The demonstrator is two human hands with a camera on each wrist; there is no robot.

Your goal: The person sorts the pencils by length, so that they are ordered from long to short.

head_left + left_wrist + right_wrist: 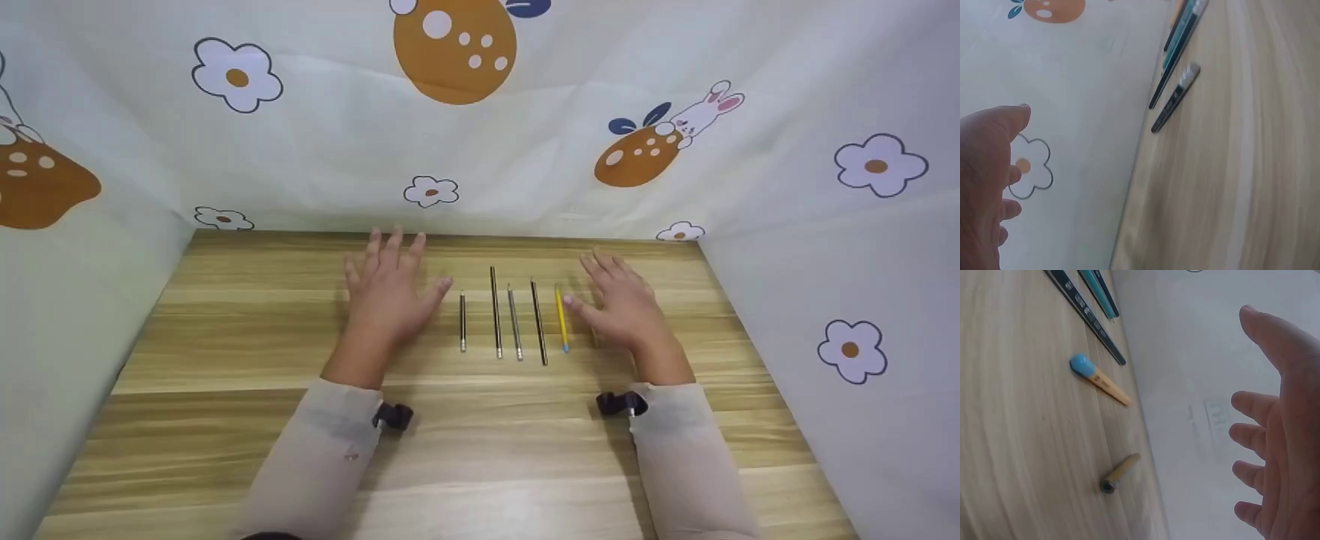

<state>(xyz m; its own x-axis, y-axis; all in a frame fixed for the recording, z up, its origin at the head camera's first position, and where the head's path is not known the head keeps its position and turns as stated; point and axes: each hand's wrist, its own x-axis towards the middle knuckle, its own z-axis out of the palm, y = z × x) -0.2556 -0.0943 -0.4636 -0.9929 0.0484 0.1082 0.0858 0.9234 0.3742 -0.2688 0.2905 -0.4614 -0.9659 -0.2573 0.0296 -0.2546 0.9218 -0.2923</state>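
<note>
Several pencils lie side by side on the wooden table, pointed ends toward the back. From left to right in the head view come a short black pencil [463,322], a long black pencil [496,315], a grey-teal pencil [514,324], another long black pencil [538,322] and a yellow pencil [562,321] with a blue end. The right wrist view shows a tan pencil [1121,472] farther right, mostly hidden by the hand in the head view. My left hand [386,296], fingers spread, is left of the row. To its right, my right hand [621,304] has its thumb near the yellow pencil. Both hold nothing.
A wood-grain table [480,465] fills the lower view. Patterned cloth [322,150] hangs along its back, and more cloth stands at the left and right sides. Dark wrist mounts [394,416] sit on the inner side of both sleeves.
</note>
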